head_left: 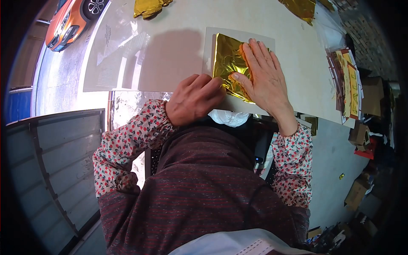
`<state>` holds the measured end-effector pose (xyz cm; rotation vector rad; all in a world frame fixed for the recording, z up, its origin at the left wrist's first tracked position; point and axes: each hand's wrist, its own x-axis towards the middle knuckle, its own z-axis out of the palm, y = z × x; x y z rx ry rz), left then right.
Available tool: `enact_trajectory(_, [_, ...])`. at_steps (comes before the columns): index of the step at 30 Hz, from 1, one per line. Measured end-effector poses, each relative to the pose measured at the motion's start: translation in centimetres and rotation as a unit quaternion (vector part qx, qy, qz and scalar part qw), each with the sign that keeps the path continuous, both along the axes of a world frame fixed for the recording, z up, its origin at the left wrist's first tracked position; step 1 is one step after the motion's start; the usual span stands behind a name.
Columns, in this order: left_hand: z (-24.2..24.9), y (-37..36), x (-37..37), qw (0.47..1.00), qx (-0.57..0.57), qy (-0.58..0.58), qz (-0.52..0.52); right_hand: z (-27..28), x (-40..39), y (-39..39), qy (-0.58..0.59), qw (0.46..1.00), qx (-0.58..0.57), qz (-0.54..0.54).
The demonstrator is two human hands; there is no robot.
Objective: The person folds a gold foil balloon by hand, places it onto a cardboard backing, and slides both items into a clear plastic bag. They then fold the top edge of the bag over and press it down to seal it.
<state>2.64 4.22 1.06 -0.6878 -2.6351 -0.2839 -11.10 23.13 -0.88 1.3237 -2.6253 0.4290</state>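
A square of shiny gold foil point(229, 55), creased across its surface, lies over a thin pale sheet point(267, 40) on the table. My right hand point(267, 76) rests flat on the right part of the foil, fingers stretched out and thumb spread to the left. My left hand point(196, 98) is closed, its curled fingers gripping the foil at its lower left corner; the fingertips are partly hidden. Both forearms wear floral sleeve covers.
The pale tabletop point(170, 55) ends just in front of my body. Crumpled gold foil point(151, 7) lies at the back left, and more gold foil point(301, 9) at the back right. Printed cards point(346, 85) are stacked at the right edge. Cardboard boxes point(360, 135) stand beyond.
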Motion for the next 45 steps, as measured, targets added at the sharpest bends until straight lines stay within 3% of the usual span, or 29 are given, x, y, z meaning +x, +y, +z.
enact_trajectory(16, [0.5,-0.1,-0.7,0.999,-0.015,0.038,-0.032,0.1,0.1,-0.1,-0.007,1.000,0.004,-0.003])
enact_trajectory(28, [0.4,2.6,2.2,0.994,-0.063,-0.061,0.068,0.2,0.2,-0.1,-0.012,1.000,-0.004,-0.003])
enact_trajectory(36, [0.2,5.8,3.9,0.984,0.009,-0.102,0.144,0.0,0.1,-0.1,-0.003,1.000,-0.006,-0.002])
enact_trajectory(45, [-0.7,6.8,4.2,0.978,0.009,-0.095,0.186,-0.1,0.1,-0.1,-0.001,1.000,-0.006,-0.003])
